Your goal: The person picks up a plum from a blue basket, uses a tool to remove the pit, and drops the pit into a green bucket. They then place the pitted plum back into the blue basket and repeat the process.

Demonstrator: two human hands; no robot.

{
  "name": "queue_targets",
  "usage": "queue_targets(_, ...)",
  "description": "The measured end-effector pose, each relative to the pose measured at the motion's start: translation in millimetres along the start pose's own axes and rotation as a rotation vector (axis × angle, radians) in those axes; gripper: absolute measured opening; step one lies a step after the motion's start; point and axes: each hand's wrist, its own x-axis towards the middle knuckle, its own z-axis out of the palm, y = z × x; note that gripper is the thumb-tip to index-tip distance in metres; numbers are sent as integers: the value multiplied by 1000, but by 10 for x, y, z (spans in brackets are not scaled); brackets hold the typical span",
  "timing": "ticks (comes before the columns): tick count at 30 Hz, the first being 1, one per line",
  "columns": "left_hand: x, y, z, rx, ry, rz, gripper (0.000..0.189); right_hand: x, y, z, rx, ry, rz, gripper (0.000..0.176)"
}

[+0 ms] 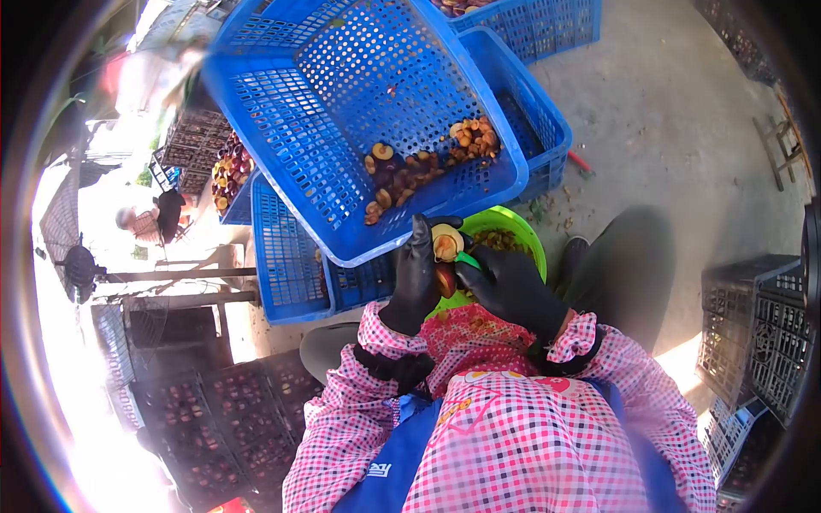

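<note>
Head view: I see the blue basket edging the space just beyond both hands, floor extending rightward. Above the green basin, left-hand fingers grasp cut fruit; the right hand, angled inward, has fingers around a green-handled tool.

At the frame's centre, the gloved left hand holds a cut fruit, and the gloved right hand grips a green-handled tool at its edge. Just beneath them sits a lime-green basin with scraps inside. A tilted blue crate with fruit pieces fills the upper middle; black crates stand at the right edge, and dark crates of fruit lie at lower left
</note>
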Motion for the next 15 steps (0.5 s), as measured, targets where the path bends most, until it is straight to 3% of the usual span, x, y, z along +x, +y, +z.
queue_targets(8,18,23,151,23,123,139,63,35,26,-7,33,-50,28,34)
queue_targets(13,65,68,35,219,-34,212,67,107,-52,-134,138,-193,42,42)
queue_targets(15,66,109,33,295,-49,265,67,147,-152,-262,437,-567,443,46)
